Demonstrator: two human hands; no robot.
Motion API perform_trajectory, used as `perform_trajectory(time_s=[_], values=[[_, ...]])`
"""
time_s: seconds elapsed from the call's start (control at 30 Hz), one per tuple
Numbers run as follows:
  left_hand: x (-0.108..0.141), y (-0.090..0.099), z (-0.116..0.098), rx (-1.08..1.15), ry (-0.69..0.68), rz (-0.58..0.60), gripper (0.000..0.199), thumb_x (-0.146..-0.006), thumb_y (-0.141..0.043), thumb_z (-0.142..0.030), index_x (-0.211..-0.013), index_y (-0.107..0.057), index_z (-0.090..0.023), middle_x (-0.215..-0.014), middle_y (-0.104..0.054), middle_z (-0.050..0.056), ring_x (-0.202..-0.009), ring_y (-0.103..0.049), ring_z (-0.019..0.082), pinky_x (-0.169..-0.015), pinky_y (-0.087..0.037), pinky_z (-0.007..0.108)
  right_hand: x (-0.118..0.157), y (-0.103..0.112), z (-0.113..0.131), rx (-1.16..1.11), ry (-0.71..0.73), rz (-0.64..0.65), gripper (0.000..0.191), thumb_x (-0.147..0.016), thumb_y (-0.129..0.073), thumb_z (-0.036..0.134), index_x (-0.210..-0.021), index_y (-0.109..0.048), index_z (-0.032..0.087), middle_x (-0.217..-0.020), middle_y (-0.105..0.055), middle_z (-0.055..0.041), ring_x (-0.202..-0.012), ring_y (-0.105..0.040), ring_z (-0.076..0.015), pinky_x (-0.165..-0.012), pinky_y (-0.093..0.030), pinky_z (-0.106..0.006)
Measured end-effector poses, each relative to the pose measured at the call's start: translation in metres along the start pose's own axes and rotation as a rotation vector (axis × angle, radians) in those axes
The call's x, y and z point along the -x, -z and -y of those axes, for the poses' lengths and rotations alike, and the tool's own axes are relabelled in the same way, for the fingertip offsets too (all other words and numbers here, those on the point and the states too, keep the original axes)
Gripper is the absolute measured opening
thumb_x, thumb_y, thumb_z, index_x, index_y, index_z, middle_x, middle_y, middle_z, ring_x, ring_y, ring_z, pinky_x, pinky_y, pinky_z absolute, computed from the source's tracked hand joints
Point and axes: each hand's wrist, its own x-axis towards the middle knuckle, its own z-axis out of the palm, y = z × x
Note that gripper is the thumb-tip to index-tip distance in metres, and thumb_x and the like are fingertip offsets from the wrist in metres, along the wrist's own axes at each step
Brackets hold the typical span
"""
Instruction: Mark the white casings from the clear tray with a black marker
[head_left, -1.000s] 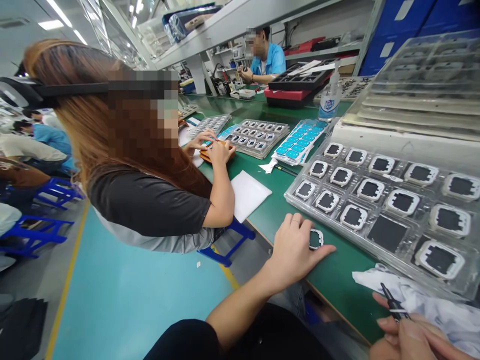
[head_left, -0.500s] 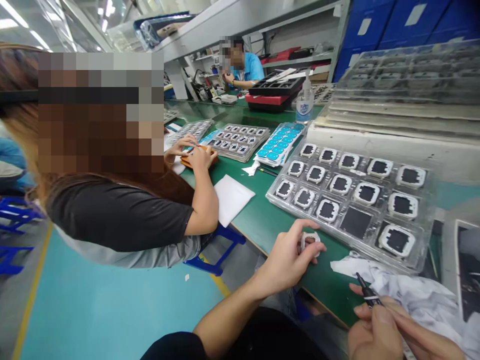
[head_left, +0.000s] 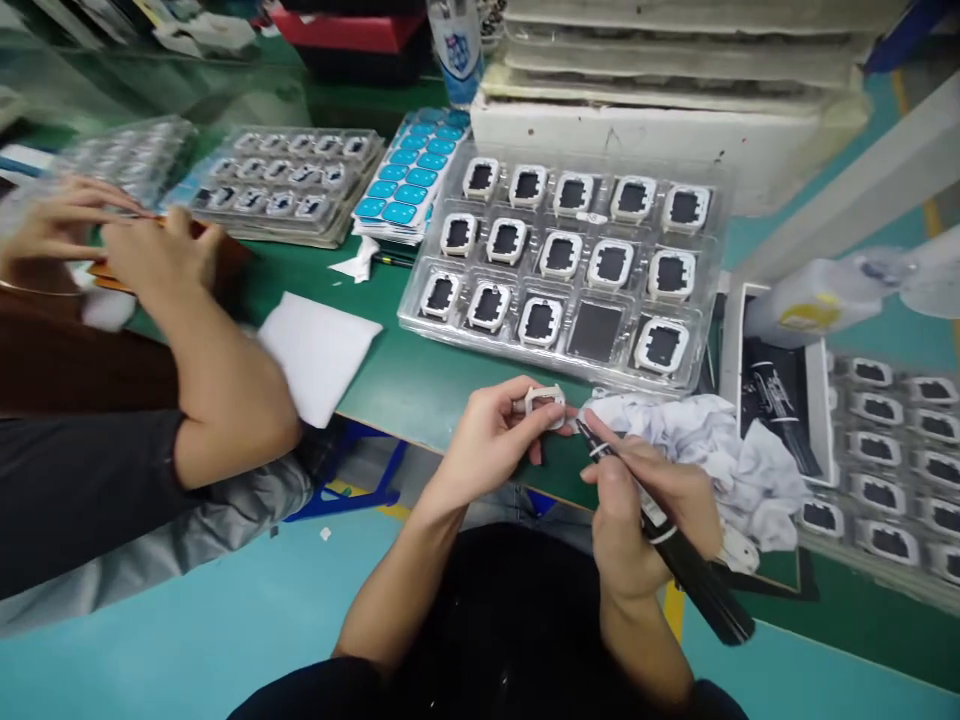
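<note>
My left hand (head_left: pixel 491 435) pinches a small white square frame part (head_left: pixel 545 402) above the front edge of the green table (head_left: pixel 420 385). My right hand (head_left: pixel 637 500) grips a black pen-like tool (head_left: pixel 675 545), its tip almost touching the part's right side. Just behind my hands lies a clear plastic tray (head_left: pixel 566 265) of the same white-framed parts in three rows, with one pocket bare. A crumpled white cloth (head_left: pixel 705 440) lies to the right of the held part.
A co-worker's hands (head_left: pixel 112 245) and arm work at the left beside a white pad (head_left: pixel 319 350). More clear trays (head_left: pixel 281 185), blue sticker sheets (head_left: pixel 412 175), a bottle (head_left: pixel 457 40), stacked trays on a white box (head_left: pixel 660 120) and a tray (head_left: pixel 892 450) at right.
My view swung right and down toward the table. My left hand lifted the white part off the table and my right hand brought the black tool up to it.
</note>
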Motion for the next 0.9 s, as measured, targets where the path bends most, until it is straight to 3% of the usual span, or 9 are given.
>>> perform_trajectory(time_s=[0.17,0.4,0.5,0.9], values=[[0.005,-0.001,0.003,-0.04,-0.026,-0.004,0.031,-0.094,-0.085,-0.043,-0.089,-0.076,-0.014,-0.08,-0.075,0.0,-0.056,-0.066,0.008,-0.052,-0.055,0.019,-0.004,-0.012,0.003,-0.034,0.008,0.046,0.017,-0.097,-0.079,0.008,-0.107,-0.071,0.019,-0.093,-0.077,-0.004,-0.107,-0.082,-0.0325,-0.098,-0.071,-0.051],[0.008,0.0,0.006,-0.083,-0.09,0.01,0.015,-0.097,-0.078,-0.024,-0.085,-0.076,-0.015,-0.072,-0.069,-0.003,-0.06,-0.069,0.008,-0.057,-0.056,0.017,-0.005,-0.012,0.005,0.041,0.073,0.075,0.018,-0.097,-0.079,0.008,-0.107,-0.072,0.021,-0.101,-0.078,-0.0018,-0.106,-0.082,-0.0284,-0.094,-0.073,-0.044],[0.009,0.0,0.005,-0.133,-0.105,0.005,0.016,-0.099,-0.074,-0.024,-0.085,-0.075,-0.016,-0.072,-0.069,-0.003,-0.06,-0.068,0.009,-0.056,-0.054,0.017,-0.006,-0.012,0.006,0.113,0.088,0.081,0.016,-0.098,-0.08,0.01,-0.106,-0.072,0.022,-0.101,-0.079,-0.0014,-0.104,-0.083,-0.0273,-0.09,-0.073,-0.04],[0.011,-0.001,0.008,-0.275,-0.168,-0.014,0.025,-0.103,-0.069,-0.03,-0.082,-0.071,-0.017,-0.067,-0.065,-0.003,-0.059,-0.064,0.009,-0.056,-0.047,0.019,-0.003,-0.012,0.004,0.12,0.083,0.072,0.018,-0.098,-0.079,0.009,-0.108,-0.071,0.022,-0.106,-0.08,-0.0035,-0.105,-0.083,-0.0284,-0.093,-0.073,-0.044]])
